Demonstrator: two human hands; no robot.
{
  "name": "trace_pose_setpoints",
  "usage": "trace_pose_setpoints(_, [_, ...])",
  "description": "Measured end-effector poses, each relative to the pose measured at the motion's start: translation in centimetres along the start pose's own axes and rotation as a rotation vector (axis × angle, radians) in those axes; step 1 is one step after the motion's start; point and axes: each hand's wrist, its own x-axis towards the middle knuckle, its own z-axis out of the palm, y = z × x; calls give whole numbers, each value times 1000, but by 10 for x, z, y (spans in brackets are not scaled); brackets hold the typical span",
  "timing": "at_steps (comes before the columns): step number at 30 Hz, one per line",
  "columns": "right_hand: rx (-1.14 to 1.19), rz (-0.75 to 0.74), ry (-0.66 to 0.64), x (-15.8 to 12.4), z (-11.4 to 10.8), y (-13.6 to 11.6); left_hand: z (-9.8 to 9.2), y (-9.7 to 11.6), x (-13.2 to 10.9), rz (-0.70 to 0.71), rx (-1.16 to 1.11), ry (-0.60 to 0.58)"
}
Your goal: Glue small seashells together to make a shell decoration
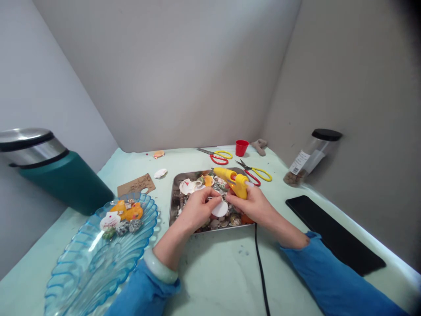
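Both hands meet over the metal tray [174, 197]: left hand [197, 208] pinches a white shell [220, 209], right hand [255, 204] grips the yellow glue gun [234, 180]. At eight o'clock, the blue glass dish [82, 267] already carries several glued shells [123, 217]; most of it looks bare, and many shells remain in the tray

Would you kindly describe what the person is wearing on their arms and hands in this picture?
Both arms wear bright blue long sleeves, the left sleeve and the right sleeve ending near the wrist. A pale, smooth, rounded bangle circles the left wrist. The left hand and right hand are bare, with no gloves; I cannot make out any rings.
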Motion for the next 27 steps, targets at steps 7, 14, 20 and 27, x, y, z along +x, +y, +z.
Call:
trace_pose_setpoints(7, [13,-11,-11,-1,0,0,0,0,1,2,-4,-1])
trace_pose_setpoints(14, [25,7,-4,0,0,-2,1,0,1,-44,-63,-27])
trace_pose_setpoints(20, [49,26,19,0,0,-2,2,-1,3,-39,-92,-24])
trace_pose_setpoints(27, [43,36,15,0,0,-3,2,0,1,-58,-74,11])
